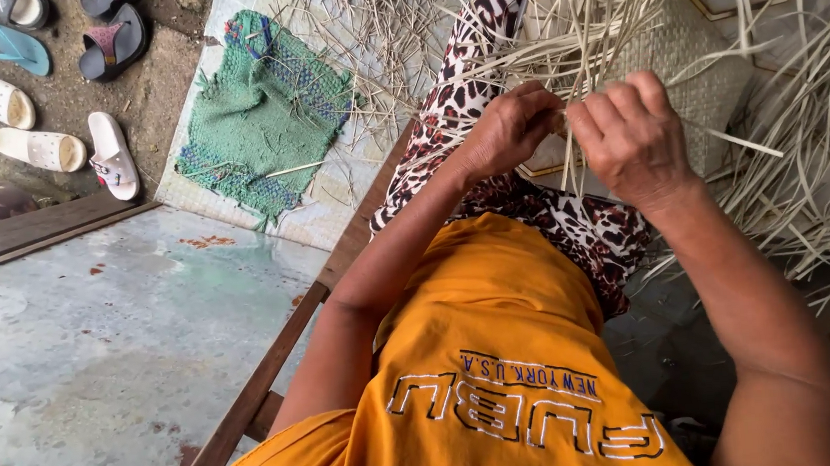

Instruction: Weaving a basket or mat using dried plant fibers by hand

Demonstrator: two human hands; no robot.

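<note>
An orange shirt (pixel 482 355) fills six o'clock. Pale straw strips (pixel 578 56) at one o'clock are pinched in the left hand (pixel 510 129) and right hand (pixel 632 135), both grips clamped. Strips could be snapped by overtight pulling. A green mat (pixel 261 117) lies at eleven o'clock.

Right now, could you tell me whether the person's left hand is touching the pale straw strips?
Touching. The head view shows the left hand closed on the pale straw strips, with its fingers pinching them beside the right hand.
</note>
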